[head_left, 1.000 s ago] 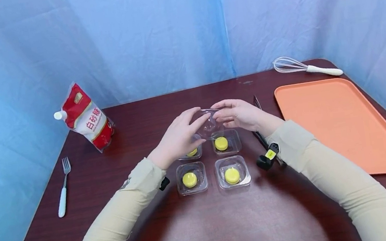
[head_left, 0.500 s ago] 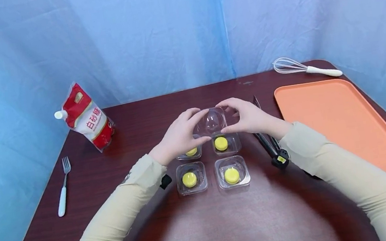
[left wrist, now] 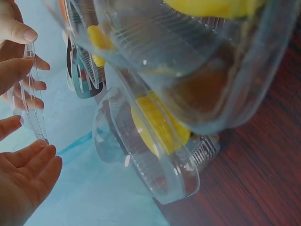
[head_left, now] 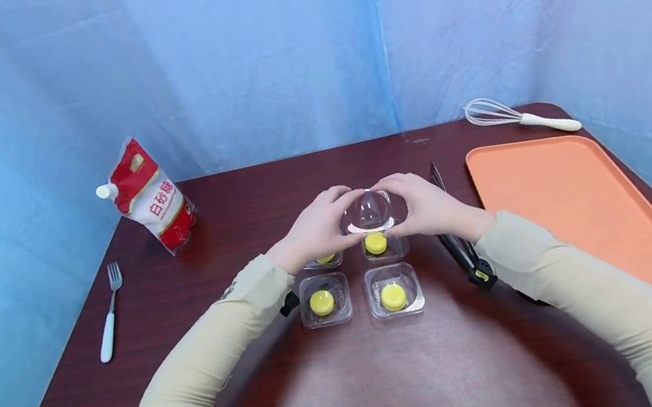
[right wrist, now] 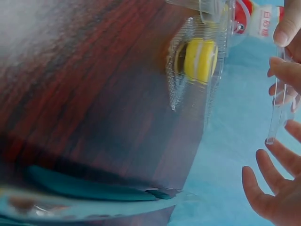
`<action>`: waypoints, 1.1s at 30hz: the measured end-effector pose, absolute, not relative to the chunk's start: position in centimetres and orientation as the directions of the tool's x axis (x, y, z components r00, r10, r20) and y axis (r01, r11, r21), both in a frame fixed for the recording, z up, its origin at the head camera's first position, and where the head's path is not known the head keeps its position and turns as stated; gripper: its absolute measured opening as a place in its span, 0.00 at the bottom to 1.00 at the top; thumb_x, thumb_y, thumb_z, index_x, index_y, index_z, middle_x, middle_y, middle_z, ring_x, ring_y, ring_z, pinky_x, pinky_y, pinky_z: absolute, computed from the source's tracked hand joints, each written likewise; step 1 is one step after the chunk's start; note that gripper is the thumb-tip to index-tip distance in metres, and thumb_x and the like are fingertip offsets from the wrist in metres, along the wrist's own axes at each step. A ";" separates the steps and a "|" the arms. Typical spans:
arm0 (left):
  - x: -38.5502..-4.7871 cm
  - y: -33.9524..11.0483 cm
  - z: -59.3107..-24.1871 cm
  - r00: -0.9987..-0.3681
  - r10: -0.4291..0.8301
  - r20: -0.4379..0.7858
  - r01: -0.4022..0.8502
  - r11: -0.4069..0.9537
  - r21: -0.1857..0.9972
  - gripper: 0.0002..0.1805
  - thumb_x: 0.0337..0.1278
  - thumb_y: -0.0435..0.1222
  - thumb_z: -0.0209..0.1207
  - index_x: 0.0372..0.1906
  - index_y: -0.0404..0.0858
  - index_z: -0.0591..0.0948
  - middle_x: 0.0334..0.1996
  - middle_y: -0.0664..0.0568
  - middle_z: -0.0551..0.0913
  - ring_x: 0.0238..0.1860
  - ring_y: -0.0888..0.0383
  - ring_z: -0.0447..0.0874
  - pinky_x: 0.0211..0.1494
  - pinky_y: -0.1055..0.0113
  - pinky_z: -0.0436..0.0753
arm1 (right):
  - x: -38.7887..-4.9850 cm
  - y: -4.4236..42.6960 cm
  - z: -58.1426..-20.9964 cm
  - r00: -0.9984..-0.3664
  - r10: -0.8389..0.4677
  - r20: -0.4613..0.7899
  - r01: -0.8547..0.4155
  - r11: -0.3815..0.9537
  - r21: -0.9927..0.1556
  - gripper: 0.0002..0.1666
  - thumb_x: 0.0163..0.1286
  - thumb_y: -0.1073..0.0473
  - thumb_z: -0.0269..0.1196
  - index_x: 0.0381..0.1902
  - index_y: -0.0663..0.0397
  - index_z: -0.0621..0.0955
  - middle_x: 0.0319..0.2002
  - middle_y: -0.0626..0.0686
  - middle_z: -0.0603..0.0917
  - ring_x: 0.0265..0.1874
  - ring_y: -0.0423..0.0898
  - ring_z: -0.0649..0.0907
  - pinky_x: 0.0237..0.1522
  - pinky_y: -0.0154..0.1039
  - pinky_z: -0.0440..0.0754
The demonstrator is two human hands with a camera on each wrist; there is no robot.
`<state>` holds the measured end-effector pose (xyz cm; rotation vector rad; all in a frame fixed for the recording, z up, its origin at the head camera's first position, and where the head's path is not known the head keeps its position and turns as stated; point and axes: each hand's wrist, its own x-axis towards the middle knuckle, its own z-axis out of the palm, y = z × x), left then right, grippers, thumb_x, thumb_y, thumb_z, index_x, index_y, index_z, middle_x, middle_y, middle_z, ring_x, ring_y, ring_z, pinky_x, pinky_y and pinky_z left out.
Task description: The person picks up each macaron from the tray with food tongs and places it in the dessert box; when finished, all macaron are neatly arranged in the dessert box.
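Both hands hold a clear plastic lid [head_left: 369, 211] with a round dome above the back containers, in the head view. My left hand [head_left: 322, 221] grips its left side between thumb and fingers. On the opposite side my right hand [head_left: 425, 207] pinches the lid's edge. Below stand several clear square containers in two rows, among them a front-left container [head_left: 311, 322] and a front-right container [head_left: 416, 305]. Each holds a yellow macaron [head_left: 393, 297]. The hands partly cover the back ones. The right wrist view shows the lid [right wrist: 275, 113] edge-on, near a macaron [right wrist: 201, 60] in its container.
An orange tray [head_left: 575, 219] lies to the right, with a whisk [head_left: 521, 116] behind it. A long dark tool [head_left: 459, 255] lies beside the right wrist. On the left are a red-and-white sugar bag [head_left: 155, 202] and a fork [head_left: 108, 314]. Blue cloth [head_left: 259, 68] hangs behind the table.
The right hand has changed its hold to thumb below and fingers above on the lid's right side. Both hands and the lid have shifted slightly right. The containers stay in place.
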<state>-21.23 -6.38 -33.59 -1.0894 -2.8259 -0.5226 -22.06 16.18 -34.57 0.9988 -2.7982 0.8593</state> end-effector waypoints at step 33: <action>-21.0 -4.4 -34.4 -0.694 0.694 -0.195 0.650 0.719 0.244 0.41 0.54 0.47 0.64 0.71 0.41 0.61 0.60 0.46 0.72 0.59 0.55 0.72 0.63 0.63 0.72 | -20.4 17.2 -36.4 -0.793 -0.610 0.009 -0.561 0.724 -0.401 0.44 0.48 0.49 0.75 0.61 0.60 0.73 0.58 0.59 0.77 0.60 0.58 0.72 0.59 0.56 0.71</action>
